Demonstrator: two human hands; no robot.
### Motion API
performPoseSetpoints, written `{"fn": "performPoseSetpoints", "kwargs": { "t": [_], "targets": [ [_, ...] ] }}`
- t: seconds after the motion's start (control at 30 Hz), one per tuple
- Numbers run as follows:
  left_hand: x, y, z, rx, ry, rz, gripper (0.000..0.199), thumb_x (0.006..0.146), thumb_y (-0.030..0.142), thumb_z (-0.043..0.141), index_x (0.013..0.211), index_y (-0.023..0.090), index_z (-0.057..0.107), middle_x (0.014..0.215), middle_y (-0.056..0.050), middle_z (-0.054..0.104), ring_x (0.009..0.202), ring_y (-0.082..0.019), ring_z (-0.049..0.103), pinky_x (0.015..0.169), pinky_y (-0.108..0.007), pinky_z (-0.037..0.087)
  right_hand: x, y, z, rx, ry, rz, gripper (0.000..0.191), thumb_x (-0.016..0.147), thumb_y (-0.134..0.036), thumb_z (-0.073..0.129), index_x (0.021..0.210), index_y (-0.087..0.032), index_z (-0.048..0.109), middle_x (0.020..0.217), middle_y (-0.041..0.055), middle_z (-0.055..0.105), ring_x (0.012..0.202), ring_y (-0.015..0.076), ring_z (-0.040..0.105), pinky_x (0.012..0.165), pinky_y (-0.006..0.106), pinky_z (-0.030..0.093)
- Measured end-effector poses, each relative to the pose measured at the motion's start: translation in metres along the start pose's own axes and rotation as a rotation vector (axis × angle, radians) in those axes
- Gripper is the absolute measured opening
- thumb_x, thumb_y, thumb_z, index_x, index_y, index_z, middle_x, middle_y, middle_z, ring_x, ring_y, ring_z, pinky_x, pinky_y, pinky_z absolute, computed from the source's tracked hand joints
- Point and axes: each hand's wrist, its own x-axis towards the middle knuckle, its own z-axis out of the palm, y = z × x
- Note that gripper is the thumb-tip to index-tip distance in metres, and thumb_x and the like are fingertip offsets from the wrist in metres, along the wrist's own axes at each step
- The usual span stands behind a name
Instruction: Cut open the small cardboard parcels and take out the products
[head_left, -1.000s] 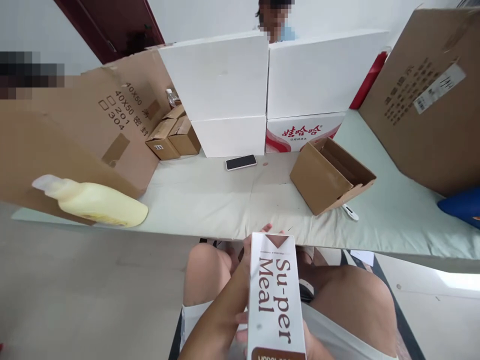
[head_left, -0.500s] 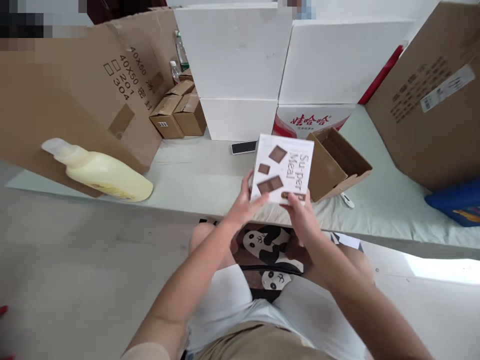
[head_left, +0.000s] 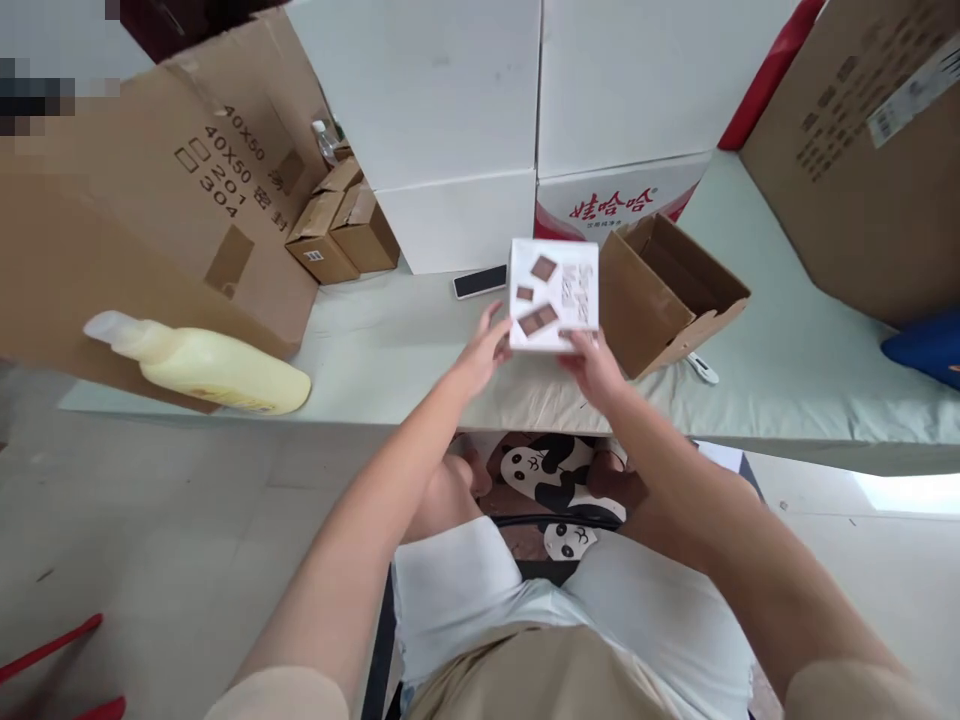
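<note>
A white snack box (head_left: 554,296) printed "Super Meal" with brown chocolate squares is held up over the cloth-covered table, its printed face toward me. My right hand (head_left: 592,368) grips its lower right corner, thumb on the front and the other fingers behind. Along the lower left edge is my left hand (head_left: 481,352), its fingers apart and the thumb off the printed face; whether a fingertip still touches the box is hard to see. Just right of the snack box stands an open brown cardboard box (head_left: 645,320). Its visible inside is dark, and the bottom is hidden.
A yellow pump bottle (head_left: 225,368) lies at the left table edge. Behind are a dark flat device (head_left: 481,282), small cartons (head_left: 364,228) and stacked white boxes (head_left: 454,225). A white thermometer-like stick (head_left: 703,368) lies right. Large cardboard panels (head_left: 862,170) flank both sides.
The snack box has moved slightly away from me, over the table. My left thumb has come off its front face, while my right hand keeps its grip. The head view has shifted.
</note>
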Motion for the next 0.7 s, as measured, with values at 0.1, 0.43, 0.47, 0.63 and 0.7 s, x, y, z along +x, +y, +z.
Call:
{"fn": "performPoseSetpoints", "kwargs": {
  "t": [0.1,0.43,0.47,0.63,0.7],
  "targets": [
    [-0.041,-0.044,-0.027,0.261,-0.063,0.043,0.065,0.091,0.052,0.062,0.149,0.033,0.04,0.15,-0.01,0.055,0.139,-0.026,0.054,0.112,-0.039,0.046,-0.076,0.039,-0.074,0.157,-0.018,0.008,0.064,0.066,-0.058,0.079,0.119,-0.026,0.063,0.123,0.0082,0.071,0.113,0.03,0.068,0.094,0.047,0.059],
    [0.022,-0.097,0.015,1.057,-0.047,0.376,0.054,0.094,0.036,0.055,0.145,0.015,0.054,0.155,-0.016,0.053,0.147,-0.032,0.047,0.123,-0.05,0.04,-0.107,-0.022,-0.214,0.212,0.566,-0.379,0.031,0.079,-0.041,0.068,0.109,-0.034,0.066,0.125,0.0,0.07,0.115,0.0235,0.068,0.108,0.047,0.053],
    [0.027,-0.097,0.024,1.137,-0.043,0.39,0.054,0.094,0.034,0.054,0.145,0.013,0.054,0.156,-0.017,0.052,0.149,-0.033,0.046,0.124,-0.051,0.039,-0.082,-0.037,-0.219,0.131,0.639,-0.354,0.032,0.076,-0.036,0.068,0.108,-0.032,0.064,0.123,-0.0001,0.07,0.106,0.02,0.069,0.103,0.042,0.055],
    [0.031,-0.106,0.04,1.451,-0.009,0.521,0.052,0.094,0.032,0.055,0.142,0.011,0.06,0.156,-0.018,0.054,0.149,-0.037,0.045,0.123,-0.056,0.037,0.045,-0.082,-0.25,-0.47,0.696,-0.088,0.031,0.095,-0.033,0.045,0.125,-0.026,0.045,0.136,0.0123,0.059,0.104,0.0152,0.066,0.086,0.029,0.057],
    [0.03,-0.11,0.037,1.494,-0.003,0.544,0.052,0.093,0.031,0.055,0.142,0.012,0.061,0.155,-0.017,0.055,0.147,-0.037,0.047,0.121,-0.056,0.041,0.09,-0.092,-0.256,-0.626,0.681,-0.059,0.036,0.097,-0.036,0.046,0.128,-0.019,0.045,0.135,0.021,0.056,0.11,0.0199,0.063,0.086,0.032,0.055]
  ]
}}
